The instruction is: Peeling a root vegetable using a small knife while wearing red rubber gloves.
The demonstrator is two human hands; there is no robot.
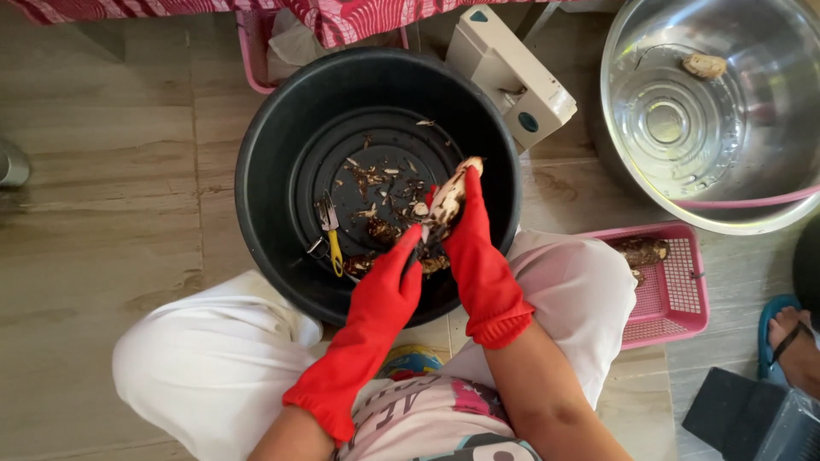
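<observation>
My right hand [477,256], in a red rubber glove, grips a partly peeled brown root [449,195] and holds it tilted over a large black bucket [256,171]. My left hand [389,286], also in a red glove, reaches in with its fingertips at the root's lower end. Whether it holds something there is hidden. Brown peelings [380,183] lie scattered on the bucket's bottom. A peeler with a yellow handle [331,232] lies among them at the left.
A steel basin [769,171] of water at top right holds one peeled root [705,66]. A pink basket [675,299] with unpeeled roots [642,250] sits by my right knee. A white plastic object [512,72] stands behind the bucket. Another person's sandalled foot [790,341] is at right.
</observation>
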